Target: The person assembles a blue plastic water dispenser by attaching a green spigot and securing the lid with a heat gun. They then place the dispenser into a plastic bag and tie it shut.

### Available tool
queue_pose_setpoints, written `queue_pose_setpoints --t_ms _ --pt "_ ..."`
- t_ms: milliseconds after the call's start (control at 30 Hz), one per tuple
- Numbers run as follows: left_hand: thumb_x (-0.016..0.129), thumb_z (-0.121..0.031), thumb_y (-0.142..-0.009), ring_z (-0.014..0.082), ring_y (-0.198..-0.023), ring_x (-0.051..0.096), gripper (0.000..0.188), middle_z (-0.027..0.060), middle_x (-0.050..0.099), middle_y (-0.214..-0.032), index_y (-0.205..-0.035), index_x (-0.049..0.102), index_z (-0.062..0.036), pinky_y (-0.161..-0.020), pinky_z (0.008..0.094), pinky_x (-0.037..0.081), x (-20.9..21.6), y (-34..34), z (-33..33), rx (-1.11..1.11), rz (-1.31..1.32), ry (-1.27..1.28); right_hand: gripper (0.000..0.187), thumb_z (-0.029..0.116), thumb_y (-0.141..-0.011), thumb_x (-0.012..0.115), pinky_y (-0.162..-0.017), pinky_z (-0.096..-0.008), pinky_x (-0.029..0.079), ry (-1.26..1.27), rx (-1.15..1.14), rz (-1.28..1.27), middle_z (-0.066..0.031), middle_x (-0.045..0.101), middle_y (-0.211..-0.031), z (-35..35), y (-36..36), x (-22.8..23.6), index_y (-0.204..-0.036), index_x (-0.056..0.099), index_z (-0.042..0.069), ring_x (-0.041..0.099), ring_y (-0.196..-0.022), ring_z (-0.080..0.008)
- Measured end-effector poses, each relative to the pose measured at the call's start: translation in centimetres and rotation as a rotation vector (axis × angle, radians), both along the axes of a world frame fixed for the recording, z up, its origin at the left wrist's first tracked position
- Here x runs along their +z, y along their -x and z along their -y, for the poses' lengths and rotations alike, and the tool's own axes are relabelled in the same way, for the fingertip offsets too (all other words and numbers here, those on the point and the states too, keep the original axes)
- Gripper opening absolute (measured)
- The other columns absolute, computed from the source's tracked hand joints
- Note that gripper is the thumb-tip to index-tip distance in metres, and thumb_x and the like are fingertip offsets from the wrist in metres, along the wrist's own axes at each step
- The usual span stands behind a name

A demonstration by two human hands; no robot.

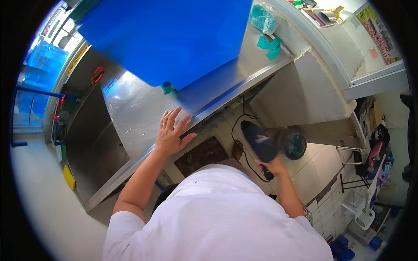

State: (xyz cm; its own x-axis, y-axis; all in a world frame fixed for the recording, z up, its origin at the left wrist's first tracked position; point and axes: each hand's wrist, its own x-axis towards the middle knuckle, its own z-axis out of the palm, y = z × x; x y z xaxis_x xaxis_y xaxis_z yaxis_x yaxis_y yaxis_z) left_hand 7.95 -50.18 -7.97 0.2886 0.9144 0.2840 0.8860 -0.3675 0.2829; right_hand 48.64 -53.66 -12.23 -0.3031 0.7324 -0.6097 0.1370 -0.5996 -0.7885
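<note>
My left hand [170, 132] is spread open above the front edge of the steel counter [139, 104], with a ring on one finger and nothing in its grip. Low on my right side, my right hand [274, 166] is closed around the handle of a dark blue hair dryer [260, 141], slightly blurred, with a black cord [235, 135] running up toward the counter. A large blue flat-sided container [174, 39] fills the far part of the counter. At its near corner is a small green piece [167, 88], beyond my left fingertips.
Flat green strips [271, 45] and a clear bag of green pieces [263, 19] lie at the counter's far right. Red-handled scissors [97, 75] are by the sink [87, 126] on the left. A round dark container [294, 145] and a brown mat [202, 155] are below.
</note>
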Motion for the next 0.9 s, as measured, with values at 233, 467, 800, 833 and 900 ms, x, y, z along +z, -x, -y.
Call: queue_pose_setpoints --t_ms 233,467,800,833,900 --pt "0.075 -0.053 -0.080 0.0417 -0.137 0.039 0.079 0.0246 0.036 -0.149 -0.142 0.046 -0.0133 -0.111 0.0606 0.030 -0.7 -0.3 -0.9 -0.007 -0.228 0.078 0.102 0.032 -0.077 0.076 -0.095 -0.0385 0.049 -0.373 0.412 0.149 -0.0252 0.060 -0.130 -8.4 8.1 -11.4 -0.158 0.017 0.014 0.064 -0.109 -0.0346" --pt "0.062 -0.063 -0.087 0.0483 -0.138 0.035 0.091 0.0309 0.034 -0.149 -0.149 0.031 -0.0043 -0.111 0.0623 0.027 -0.9 0.0 -1.0 -0.036 -0.275 0.114 0.083 0.031 -0.081 0.070 -0.096 -0.0429 0.049 -0.344 0.955 0.534 -0.0201 0.065 -0.122 -23.2 16.9 -19.9 -0.153 0.031 0.013 0.063 -0.111 -0.0352" --pt "0.056 -0.078 -0.080 0.0457 -0.135 0.039 0.104 0.0292 0.035 -0.147 -0.151 0.026 -0.0095 -0.110 0.0640 0.027 -1.9 1.4 0.4 0.060 -0.310 0.134 0.059 0.022 -0.082 0.069 -0.094 -0.0444 0.050 -0.581 0.774 0.765 -0.0183 0.063 -0.122 -32.5 19.6 -37.2 -0.137 0.049 0.012 0.061 -0.110 -0.0357" --pt "0.056 -0.078 -0.080 0.0457 -0.135 0.040 0.103 0.0292 0.035 -0.147 -0.151 0.026 -0.0092 -0.110 0.0640 0.027 -1.9 1.3 0.4 0.072 -0.317 0.140 0.057 0.021 -0.082 0.069 -0.094 -0.0446 0.050 -0.619 0.732 0.760 -0.0181 0.063 -0.122 -32.4 19.7 -38.0 -0.135 0.050 0.011 0.061 -0.110 -0.0358" --pt "0.055 -0.078 -0.081 0.0457 -0.135 0.040 0.103 0.0290 0.035 -0.147 -0.151 0.026 -0.0087 -0.109 0.0641 0.028 -1.8 1.0 0.2 0.074 -0.305 0.135 0.053 0.019 -0.082 0.068 -0.093 -0.0449 0.050 -0.692 0.633 0.736 -0.0177 0.062 -0.122 -31.6 20.1 -38.2 -0.132 0.054 0.011 0.061 -0.109 -0.0359"
